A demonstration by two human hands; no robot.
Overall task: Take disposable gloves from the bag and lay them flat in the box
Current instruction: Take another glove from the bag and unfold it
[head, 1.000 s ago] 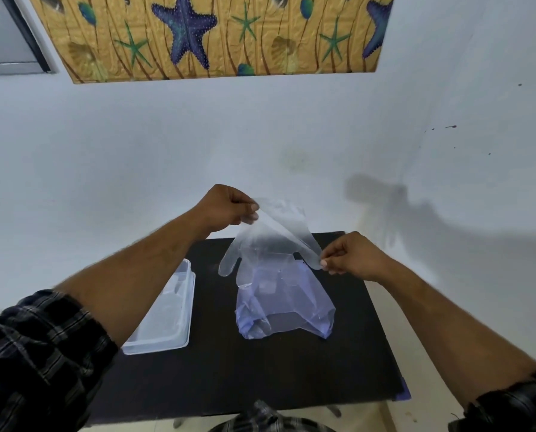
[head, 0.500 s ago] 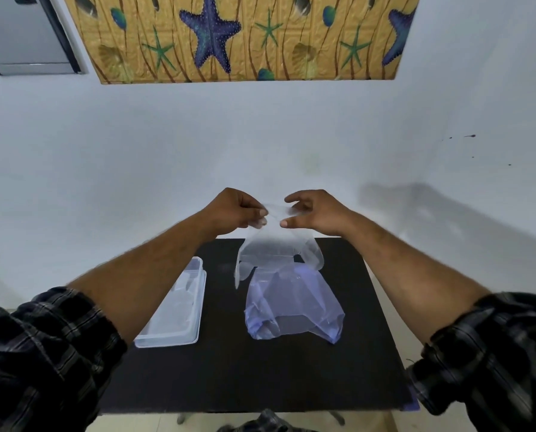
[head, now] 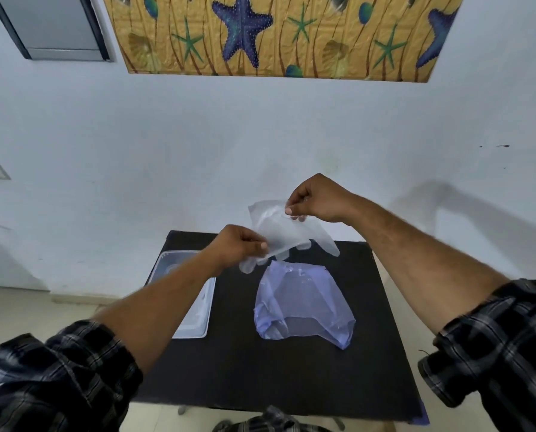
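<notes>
A clear disposable glove (head: 287, 233) hangs in the air above the black table (head: 229, 369), stretched between both hands. My left hand (head: 238, 247) pinches its lower left edge near the fingers. My right hand (head: 316, 199) pinches its upper right edge, higher up. Below the glove lies the bluish translucent plastic bag (head: 304, 302) on the table's middle. The clear plastic box (head: 195, 319) stands at the table's left edge, partly hidden behind my left forearm.
The small table stands against a pale wall (head: 136, 151). Floor shows on both sides of it. A starfish picture (head: 279, 35) hangs on the wall above.
My right hand has risen and my left hand has dropped lower and leftwards, so the glove is now stretched on a slant. The bag and box have not moved.
</notes>
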